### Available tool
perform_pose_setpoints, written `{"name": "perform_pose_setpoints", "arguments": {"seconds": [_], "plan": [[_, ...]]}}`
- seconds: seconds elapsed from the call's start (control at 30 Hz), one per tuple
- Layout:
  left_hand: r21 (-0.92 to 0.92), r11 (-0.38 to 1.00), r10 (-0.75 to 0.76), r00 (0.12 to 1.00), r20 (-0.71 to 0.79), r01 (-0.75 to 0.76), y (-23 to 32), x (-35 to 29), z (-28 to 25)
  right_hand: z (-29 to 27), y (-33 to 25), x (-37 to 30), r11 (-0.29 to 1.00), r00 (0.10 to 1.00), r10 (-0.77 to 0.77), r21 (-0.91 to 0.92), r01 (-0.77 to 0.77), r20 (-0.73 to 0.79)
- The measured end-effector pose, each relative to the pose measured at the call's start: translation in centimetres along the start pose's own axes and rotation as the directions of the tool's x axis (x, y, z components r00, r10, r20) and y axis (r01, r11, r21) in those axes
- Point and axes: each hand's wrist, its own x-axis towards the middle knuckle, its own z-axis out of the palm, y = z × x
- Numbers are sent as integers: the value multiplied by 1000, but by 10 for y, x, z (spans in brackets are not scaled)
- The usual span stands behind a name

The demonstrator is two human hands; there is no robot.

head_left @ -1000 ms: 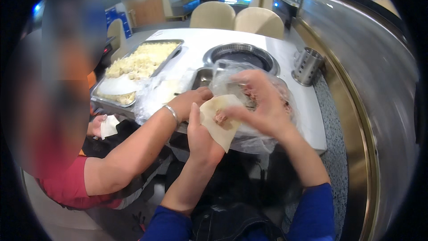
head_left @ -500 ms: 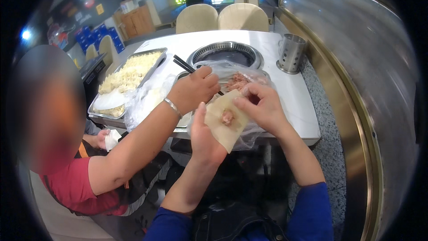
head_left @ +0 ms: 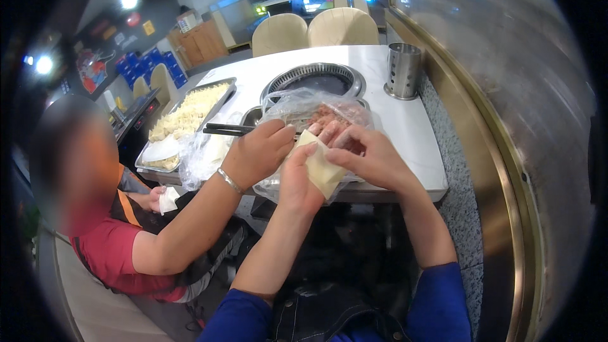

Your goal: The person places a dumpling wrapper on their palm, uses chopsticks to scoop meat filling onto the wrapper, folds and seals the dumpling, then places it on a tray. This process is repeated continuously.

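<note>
A pale square dough wrapper (head_left: 325, 174), folded over, lies across my left hand (head_left: 299, 183), whose thumb presses on it. The far edge of the same wrapper is pinched by my right hand (head_left: 370, 155). Its meat filling is hidden inside the fold. Just beyond my hands, pink minced meat (head_left: 334, 114) sits in a clear plastic bag (head_left: 288, 102) on the table. Close to the left, a co-worker's hand (head_left: 263, 152) with a silver bracelet grips black chopsticks (head_left: 223, 129). That person's other hand (head_left: 151, 200), lower down, holds a white wrapper (head_left: 168, 199).
At the table's left, a metal tray (head_left: 232, 83) bears rows of folded dumplings (head_left: 190, 114). A round built-in grill (head_left: 354, 76) is set in the white table (head_left: 415, 145). A perforated metal canister (head_left: 403, 71) stands far right, near a metal-framed partition (head_left: 475, 57).
The wrapper, open with meat showing on it before, is now folded over the meat. The co-worker's hand has moved slightly left and down, and the chopsticks now lie flatter.
</note>
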Motion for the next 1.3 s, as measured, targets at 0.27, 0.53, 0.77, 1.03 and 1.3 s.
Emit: {"name": "perform_pose_setpoints", "arguments": {"seconds": [0.27,0.53,0.77,1.03,1.3], "plan": [[399,909,98,992,73,-119,-22,16,3,-22,32,-2,937,998,9,348,-30,62],[846,533,-80,994,74,-20,20,9,40,-48,23,-10,905,994,-92,422,62,51],[904,417,-187,982,-11,90,23,23,56,-46,24,-5,920,988,-149,363,151,-34],[814,564,-177,983,-45,139,17,25,56,-53,19,-13,915,998,-55,401,47,7],[879,476,-112,992,53,7,7,23,53,-59,31,-14,929,997,-72,366,62,14]]}}
